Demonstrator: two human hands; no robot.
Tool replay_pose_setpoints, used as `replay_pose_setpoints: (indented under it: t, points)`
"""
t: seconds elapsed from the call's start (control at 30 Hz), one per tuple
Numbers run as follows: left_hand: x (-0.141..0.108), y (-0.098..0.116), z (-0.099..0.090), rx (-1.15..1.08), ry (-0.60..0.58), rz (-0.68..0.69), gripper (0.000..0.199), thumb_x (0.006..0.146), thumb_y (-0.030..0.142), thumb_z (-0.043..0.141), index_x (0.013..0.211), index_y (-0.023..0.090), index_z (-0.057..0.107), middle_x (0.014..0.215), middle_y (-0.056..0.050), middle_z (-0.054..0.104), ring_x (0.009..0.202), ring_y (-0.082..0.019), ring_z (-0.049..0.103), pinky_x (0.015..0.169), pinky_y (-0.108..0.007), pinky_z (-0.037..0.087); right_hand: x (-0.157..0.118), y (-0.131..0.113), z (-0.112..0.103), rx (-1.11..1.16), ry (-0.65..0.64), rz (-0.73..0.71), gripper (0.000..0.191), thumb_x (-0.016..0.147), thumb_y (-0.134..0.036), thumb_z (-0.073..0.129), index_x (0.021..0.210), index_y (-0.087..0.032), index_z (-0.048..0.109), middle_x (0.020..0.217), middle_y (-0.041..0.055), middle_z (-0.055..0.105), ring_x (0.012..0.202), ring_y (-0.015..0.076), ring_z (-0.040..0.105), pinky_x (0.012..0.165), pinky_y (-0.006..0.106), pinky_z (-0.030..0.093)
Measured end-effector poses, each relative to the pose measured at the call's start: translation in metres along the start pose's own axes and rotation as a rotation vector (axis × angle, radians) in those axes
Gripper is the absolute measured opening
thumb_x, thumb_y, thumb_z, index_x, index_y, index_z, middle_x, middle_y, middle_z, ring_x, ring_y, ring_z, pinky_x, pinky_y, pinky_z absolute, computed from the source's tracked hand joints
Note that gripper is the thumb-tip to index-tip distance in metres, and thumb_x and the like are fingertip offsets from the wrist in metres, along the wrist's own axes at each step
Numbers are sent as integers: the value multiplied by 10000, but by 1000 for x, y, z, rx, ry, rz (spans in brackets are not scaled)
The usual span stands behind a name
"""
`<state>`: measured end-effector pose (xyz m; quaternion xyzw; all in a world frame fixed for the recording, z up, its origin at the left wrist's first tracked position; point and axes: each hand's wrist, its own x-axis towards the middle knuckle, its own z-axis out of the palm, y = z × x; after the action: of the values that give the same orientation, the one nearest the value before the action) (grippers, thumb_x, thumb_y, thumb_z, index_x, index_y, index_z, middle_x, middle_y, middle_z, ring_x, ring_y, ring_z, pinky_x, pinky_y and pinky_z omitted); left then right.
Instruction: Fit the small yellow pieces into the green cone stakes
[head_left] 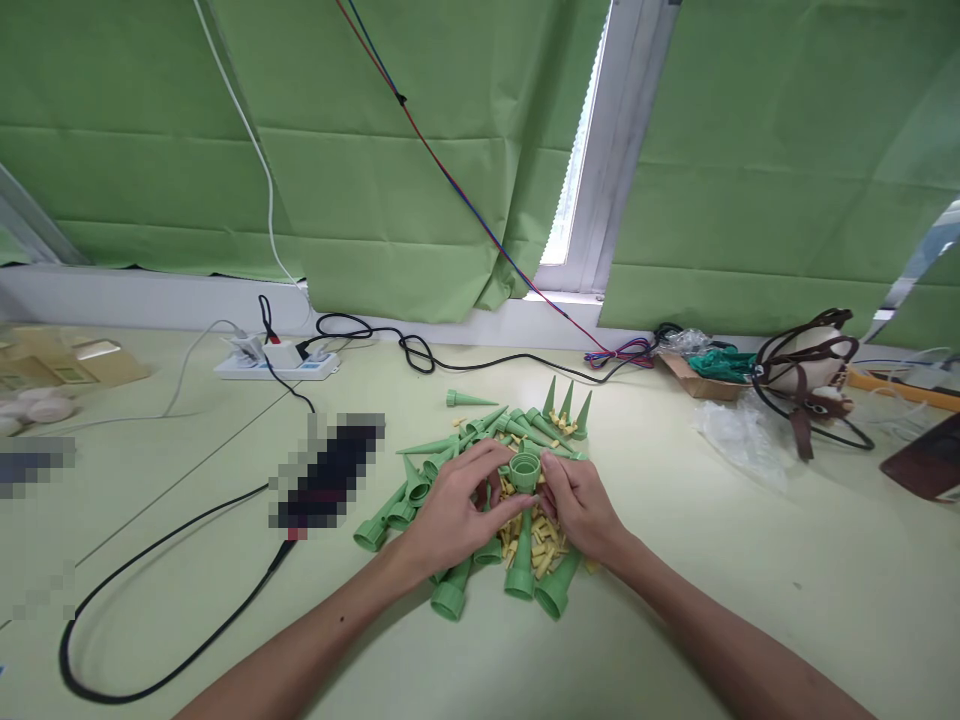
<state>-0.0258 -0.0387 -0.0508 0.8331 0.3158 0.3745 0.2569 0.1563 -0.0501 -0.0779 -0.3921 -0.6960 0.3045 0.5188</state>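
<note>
A green plastic watering spike (525, 470) is held over the pile with its round, wide socket end facing up toward me. My left hand (469, 500) curls around its left side, thumb and fingertips against it. At its right side is my right hand (581, 503), fingers closed in a pinch; what they pinch is mostly hidden. Beneath both hands lie small yellow plastic pieces (551, 545) in a heap. More green spikes lie around them, among them a green spike (521, 570) pointing away from me. Several spikes (568, 405) stand points-up behind, with yellow pieces at their bases.
A dark, pixelated device (330, 475) with a black cable (187, 520) lies to the left. Behind it is a white power strip (277, 365). At the right are clear plastic bags (742, 440), a cardboard box (701, 378) and a bag with dark straps (806, 365).
</note>
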Motion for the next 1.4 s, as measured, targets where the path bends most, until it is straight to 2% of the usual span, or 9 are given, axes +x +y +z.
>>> replay_pose_setpoints:
  t: [0.37,0.6,0.83,1.03,1.13,1.2,1.3,1.4]
  points:
    - [0,2,0,-38,-11,94,156,910,182,598,1063,206,617,1030,-41,556,657,-88,491,572,-217,440,-1,-5,-1,-62,9,-24,527,1025,-355,328,527,-200,407,458,-21,451,419,94,406,488,253,345]
    - [-2,-3,0,38,10,184,340,877,46,520,1143,239,606,1081,-52,548,684,-91,501,603,-219,471,0,-7,-1,-102,4,-22,528,1022,-353,323,520,-202,393,455,-18,455,425,100,406,492,261,332]
    - [-2,-4,1,96,-1,179,346,861,26,469,1126,219,581,1081,-72,555,732,-119,536,604,-230,471,0,-6,0,-97,12,-27,525,1022,-372,330,526,-209,386,454,-22,445,429,104,397,490,268,331]
    - [0,1,1,29,33,52,284,816,32,489,1038,201,544,997,-34,552,659,-97,495,572,-216,419,-1,-7,0,-105,51,-57,494,1025,-366,339,562,-204,399,489,-22,447,449,103,411,499,263,351]
    - [2,4,0,14,46,-47,150,829,92,521,945,186,535,899,-12,552,639,-102,501,567,-220,403,-1,-6,0,-106,78,-58,470,1027,-370,337,589,-206,395,501,-24,446,456,105,412,491,259,349]
    - [4,6,-1,-6,25,-99,40,890,168,504,883,181,541,815,-2,553,643,-115,501,566,-223,395,-2,-5,-1,-101,91,-49,458,1027,-385,333,608,-211,392,504,-25,447,461,109,419,484,257,348]
    - [6,4,0,-93,-18,-199,284,989,329,411,776,176,521,668,17,506,598,-120,461,562,-233,390,-2,-3,-1,-94,107,-45,443,1024,-404,337,624,-218,372,500,-31,430,466,115,424,479,254,347]
    - [5,1,1,-236,-65,-314,413,1003,457,356,728,177,484,585,30,448,544,-119,458,512,-232,377,-2,-2,-1,-119,102,-52,427,1024,-397,339,635,-221,364,513,-34,422,475,116,425,487,255,347]
